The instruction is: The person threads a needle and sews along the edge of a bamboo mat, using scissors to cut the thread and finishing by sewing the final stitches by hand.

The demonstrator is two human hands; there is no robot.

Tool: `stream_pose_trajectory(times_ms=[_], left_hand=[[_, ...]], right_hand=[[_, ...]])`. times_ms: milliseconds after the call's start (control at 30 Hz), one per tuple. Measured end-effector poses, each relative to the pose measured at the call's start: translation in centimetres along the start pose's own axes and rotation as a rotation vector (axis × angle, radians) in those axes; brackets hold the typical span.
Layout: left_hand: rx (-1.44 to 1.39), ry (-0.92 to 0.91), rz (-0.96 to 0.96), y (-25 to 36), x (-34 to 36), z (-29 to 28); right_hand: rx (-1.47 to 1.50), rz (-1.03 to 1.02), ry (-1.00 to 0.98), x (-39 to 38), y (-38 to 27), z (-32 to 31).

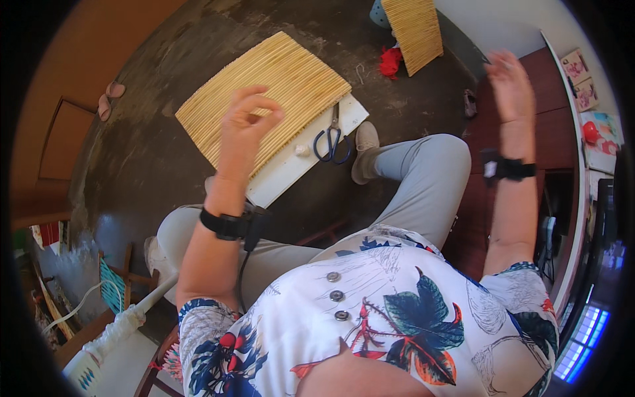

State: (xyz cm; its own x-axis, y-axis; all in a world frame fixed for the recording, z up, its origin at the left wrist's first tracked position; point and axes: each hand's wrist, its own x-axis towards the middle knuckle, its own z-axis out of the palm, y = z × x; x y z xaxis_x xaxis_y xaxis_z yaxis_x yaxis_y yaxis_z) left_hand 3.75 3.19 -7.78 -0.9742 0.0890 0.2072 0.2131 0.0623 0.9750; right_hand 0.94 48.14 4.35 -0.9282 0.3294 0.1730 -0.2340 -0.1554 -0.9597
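My left hand (247,127) is raised over a mat of straw-coloured reeds (264,92), thumb and fingers bent together in a pinch. Whatever it may grip is too thin or hidden to make out. Far to the right, my right hand (510,89) is lifted with its fingers curled in and slightly blurred; its contents do not show. The mat lies on a white board (281,177). Scissors (333,141) with dark loop handles rest on the board beside the mat. A small whitish lump (302,151) sits left of them.
A second reed panel (417,33) stands at the far right, beside red stringy material (390,63) and a blue perforated container (379,14). A thin bent wire or string (360,73) lies on the floor. Dark red furniture (552,132) flanks my right arm. Pink slippers (109,99) lie far left.
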Motion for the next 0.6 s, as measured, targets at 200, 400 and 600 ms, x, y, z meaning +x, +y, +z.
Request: stream_pose_trajectory(times_ms=[200,400,600], left_hand=[[0.364,-0.043,0.367,2.4,-1.1,4.0],[-0.16,0.169,-0.032,1.1,-0.1,-0.9],[-0.524,0.299,-0.241,0.7,-1.8,-3.9]], right_hand=[[0.098,0.352,-0.957,-14.7,13.4,17.8],[0.011,0.678,-0.859,-15.0,13.7,18.1],[-0.411,0.716,-0.913,-12.1,8.9,13.6]])
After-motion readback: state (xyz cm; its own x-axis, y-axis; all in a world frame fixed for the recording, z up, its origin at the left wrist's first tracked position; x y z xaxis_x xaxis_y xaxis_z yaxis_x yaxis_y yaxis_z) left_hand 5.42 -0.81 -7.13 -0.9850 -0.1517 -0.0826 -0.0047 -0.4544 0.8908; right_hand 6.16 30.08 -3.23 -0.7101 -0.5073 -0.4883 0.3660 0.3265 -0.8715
